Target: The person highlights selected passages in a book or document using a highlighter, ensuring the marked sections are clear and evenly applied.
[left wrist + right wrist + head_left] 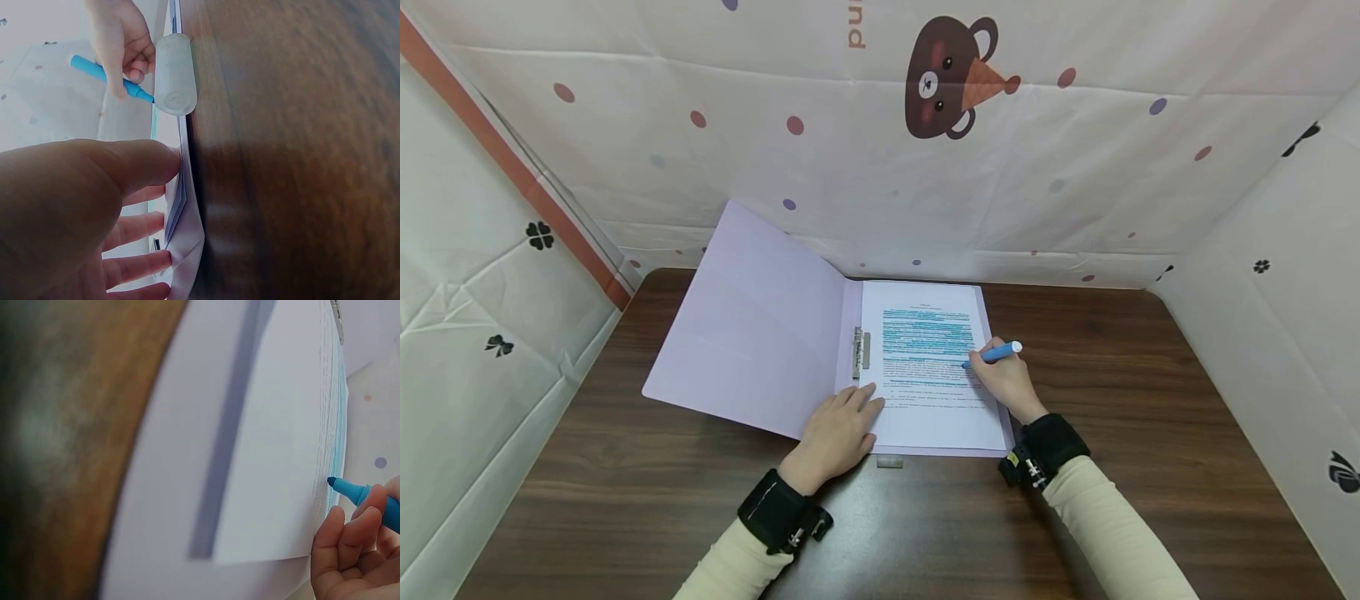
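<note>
In the head view, my right hand (1006, 383) pinches a blue marker (1002, 352), its tip at a text line on the printed sheet (940, 429). Blue strokes (927, 333) cover the upper lines densely and are sparser lower down. The sheet lies inside an open lilac folder (760, 325) with a metal clip (857, 352) along its spine. My left hand (838, 429) rests with spread fingers over the lower left of the sheet and the folder spine. The right wrist view shows the marker's dark blue tip (332, 481) close over the page.
A small translucent, round-ended piece (176, 75) lies on the brown wooden table (625, 483), just off the folder's near edge. The folder's left cover leans up at the back. Printed cloth (835, 167) hangs behind and at both sides of the table.
</note>
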A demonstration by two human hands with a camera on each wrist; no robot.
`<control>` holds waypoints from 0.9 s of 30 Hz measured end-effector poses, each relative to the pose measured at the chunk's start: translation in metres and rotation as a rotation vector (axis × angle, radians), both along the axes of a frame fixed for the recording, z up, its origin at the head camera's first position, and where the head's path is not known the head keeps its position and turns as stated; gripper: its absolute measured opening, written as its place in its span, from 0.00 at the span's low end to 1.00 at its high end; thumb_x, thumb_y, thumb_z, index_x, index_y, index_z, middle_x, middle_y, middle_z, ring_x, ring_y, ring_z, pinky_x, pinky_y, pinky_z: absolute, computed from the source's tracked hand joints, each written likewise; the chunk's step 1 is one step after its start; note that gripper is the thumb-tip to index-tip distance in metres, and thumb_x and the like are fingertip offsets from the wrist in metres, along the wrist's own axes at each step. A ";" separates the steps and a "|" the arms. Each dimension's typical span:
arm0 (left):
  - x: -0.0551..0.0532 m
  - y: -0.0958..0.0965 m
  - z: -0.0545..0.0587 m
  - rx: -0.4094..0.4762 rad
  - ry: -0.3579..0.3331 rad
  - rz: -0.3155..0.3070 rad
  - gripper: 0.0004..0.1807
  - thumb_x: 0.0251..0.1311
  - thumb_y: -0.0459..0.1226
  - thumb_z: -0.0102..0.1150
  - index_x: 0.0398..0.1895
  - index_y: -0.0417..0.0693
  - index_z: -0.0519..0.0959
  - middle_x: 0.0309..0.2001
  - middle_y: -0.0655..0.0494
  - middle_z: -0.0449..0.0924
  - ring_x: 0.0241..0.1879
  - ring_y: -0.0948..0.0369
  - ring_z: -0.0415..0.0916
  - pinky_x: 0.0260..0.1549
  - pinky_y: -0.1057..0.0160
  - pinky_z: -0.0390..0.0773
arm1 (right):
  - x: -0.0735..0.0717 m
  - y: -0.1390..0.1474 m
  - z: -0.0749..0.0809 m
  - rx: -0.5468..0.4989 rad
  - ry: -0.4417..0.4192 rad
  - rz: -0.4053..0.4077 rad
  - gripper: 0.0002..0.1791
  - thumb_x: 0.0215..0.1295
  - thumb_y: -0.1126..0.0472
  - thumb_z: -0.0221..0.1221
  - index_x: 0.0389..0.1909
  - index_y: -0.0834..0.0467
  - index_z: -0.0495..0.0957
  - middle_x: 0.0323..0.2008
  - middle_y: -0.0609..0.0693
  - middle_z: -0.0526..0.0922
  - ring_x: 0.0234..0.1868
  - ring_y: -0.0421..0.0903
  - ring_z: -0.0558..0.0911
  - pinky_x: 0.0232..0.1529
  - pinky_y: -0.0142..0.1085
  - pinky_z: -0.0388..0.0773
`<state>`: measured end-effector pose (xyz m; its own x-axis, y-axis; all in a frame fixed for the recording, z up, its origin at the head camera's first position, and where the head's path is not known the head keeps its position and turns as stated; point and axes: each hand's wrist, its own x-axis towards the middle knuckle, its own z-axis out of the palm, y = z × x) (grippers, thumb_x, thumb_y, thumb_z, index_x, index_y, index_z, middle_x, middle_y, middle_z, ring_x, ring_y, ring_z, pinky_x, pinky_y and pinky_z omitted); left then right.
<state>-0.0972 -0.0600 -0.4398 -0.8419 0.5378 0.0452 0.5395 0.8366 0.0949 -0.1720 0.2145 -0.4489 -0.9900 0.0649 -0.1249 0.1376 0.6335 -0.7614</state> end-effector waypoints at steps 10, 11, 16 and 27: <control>0.000 0.000 0.000 0.003 0.009 -0.003 0.26 0.55 0.44 0.59 0.58 0.49 0.73 0.62 0.49 0.67 0.59 0.51 0.67 0.54 0.53 0.70 | 0.001 0.003 -0.002 0.016 -0.016 -0.035 0.14 0.64 0.53 0.51 0.28 0.60 0.64 0.22 0.50 0.62 0.22 0.44 0.64 0.18 0.31 0.59; 0.000 0.000 0.000 0.004 0.009 -0.003 0.26 0.55 0.44 0.59 0.58 0.49 0.73 0.62 0.49 0.67 0.59 0.50 0.67 0.54 0.53 0.70 | 0.001 0.004 -0.002 0.015 -0.018 -0.038 0.14 0.64 0.53 0.51 0.28 0.60 0.64 0.21 0.50 0.62 0.22 0.44 0.64 0.18 0.31 0.59; 0.000 0.000 0.000 0.007 0.003 0.002 0.26 0.56 0.44 0.59 0.58 0.49 0.72 0.63 0.48 0.67 0.59 0.50 0.67 0.55 0.52 0.70 | 0.000 0.006 -0.002 -0.004 -0.024 -0.044 0.14 0.63 0.53 0.51 0.28 0.60 0.64 0.20 0.49 0.61 0.21 0.44 0.63 0.18 0.31 0.58; 0.000 0.000 0.001 0.004 -0.001 0.004 0.26 0.56 0.45 0.59 0.59 0.49 0.72 0.63 0.49 0.66 0.59 0.50 0.66 0.56 0.52 0.69 | 0.001 0.012 -0.002 -0.040 -0.026 -0.047 0.14 0.64 0.53 0.51 0.29 0.61 0.65 0.20 0.50 0.62 0.20 0.45 0.63 0.17 0.31 0.57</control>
<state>-0.0967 -0.0599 -0.4387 -0.8438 0.5346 0.0466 0.5365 0.8382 0.0982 -0.1710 0.2262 -0.4510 -0.9824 0.1060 -0.1538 0.1866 0.5953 -0.7816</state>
